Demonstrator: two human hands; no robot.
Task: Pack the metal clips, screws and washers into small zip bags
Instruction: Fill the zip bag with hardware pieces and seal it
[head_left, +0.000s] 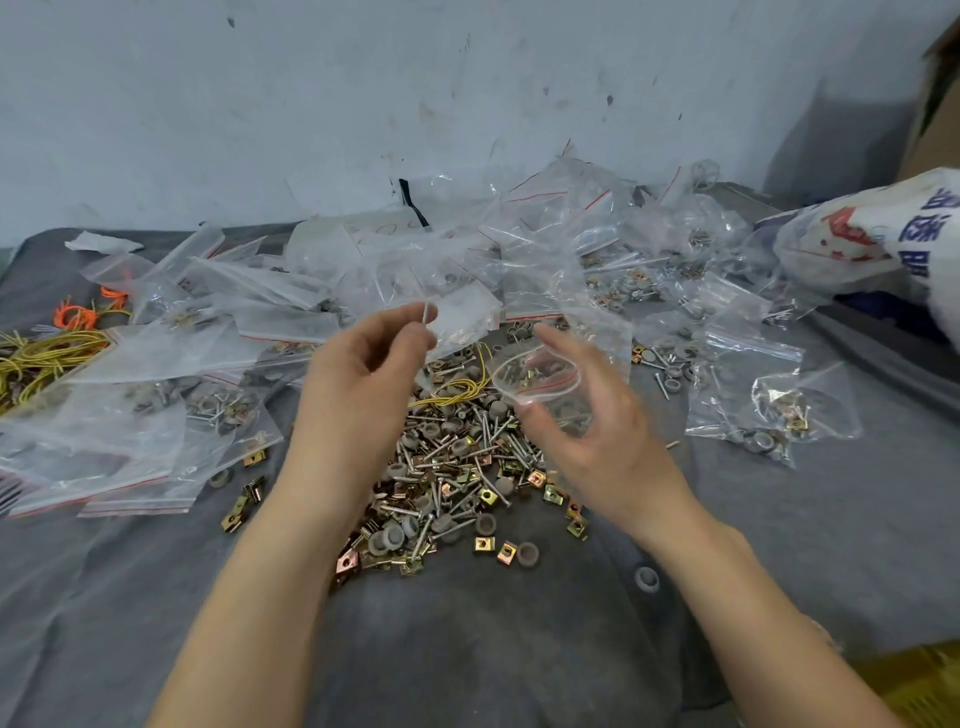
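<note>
Zip bag (537, 376) (mouth open) in right hand (587, 415) fingers; screw (426, 313) pinched by left hand (358, 384).

Open grey cloth (467, 649) near edge, centre: clear run in from the near side. Loose hardware pile (452, 467) blocks centre, stray clips (241, 512) and a washer (645, 578) scattered at its fringe. Left hand (358, 384) and right hand (587, 415) raised over the pile, narrow gap between them. Zip bag heap (467, 270) walls off the whole far side, wall to wall. Flat bags (130, 431) fill left; rubber bands (41, 358) at far left edge. Filled bags (748, 395) right, printed sack (883, 234) far right. Bare cloth strip near right.
</note>
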